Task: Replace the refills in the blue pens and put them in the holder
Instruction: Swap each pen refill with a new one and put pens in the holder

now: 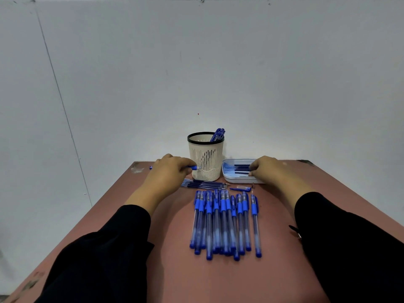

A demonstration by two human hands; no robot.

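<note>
My left hand [169,171] grips a blue pen barrel [194,167], held level just left of the cream slotted holder [206,159]. The pen's far end pokes out left of the hand. Two or three blue pens [218,134] stand in the holder. My right hand [267,170] reaches into the white tray [228,179], its fingertips on the blue refills [237,169] there; whether it pinches one is hidden. Several capped blue pens [225,219] lie in a row on the reddish table [218,281]. Several loose refills [204,184] lie in front of the holder.
A loose blue pen cap [240,189] and a small metal piece [253,185] lie just in front of the tray. A white wall stands right behind the table's far edge. Both black sleeves cover the table's near corners.
</note>
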